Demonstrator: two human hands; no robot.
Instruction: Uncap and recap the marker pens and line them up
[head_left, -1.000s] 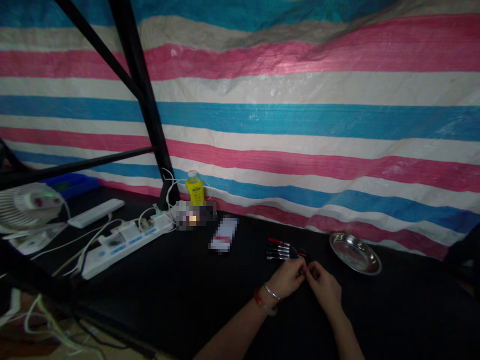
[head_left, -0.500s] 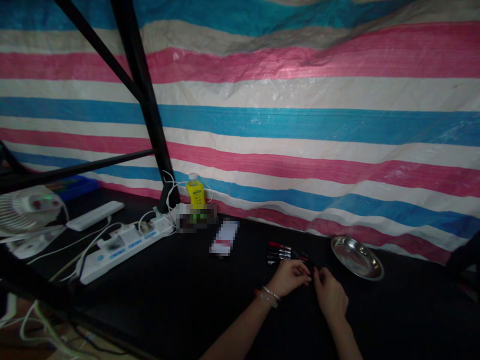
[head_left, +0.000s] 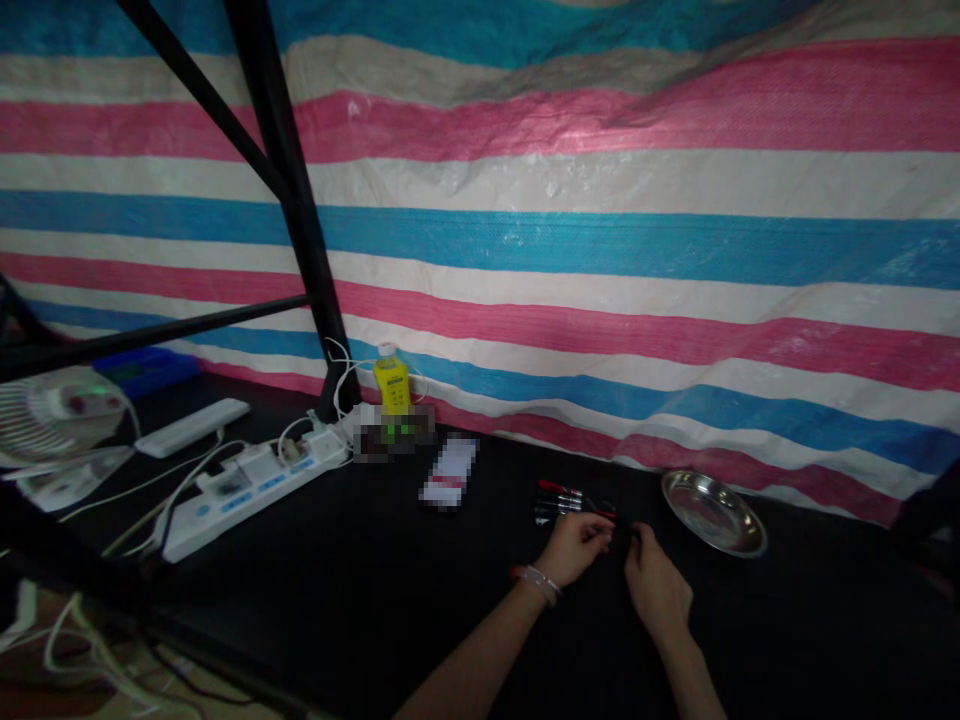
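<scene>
My left hand (head_left: 574,548), with bracelets at the wrist, is closed with its fingers curled together, just in front of a small row of slim red and black sticks with silvery bands (head_left: 559,500). Their exact kind is too small and dark to tell. Close by on the right, my right hand (head_left: 658,585) pinches thumb against fingers. A thin dark and red piece shows near the fingertips of both hands, but what each one holds I cannot make out. To the right of my hands lies a shallow round metal dish (head_left: 712,513).
A blurred-out phone (head_left: 451,472) lies left of the sticks. Behind it stands a yellow bottle (head_left: 391,385). Further left are a white power strip (head_left: 255,490) with plugs and cables, a white fan (head_left: 56,415) and a blue tray (head_left: 146,370). A black metal frame (head_left: 300,220) rises before a striped tarp.
My left hand has shifted slightly left, and the gap between the two hands is a little wider. The sticks, dish and phone stay where they were.
</scene>
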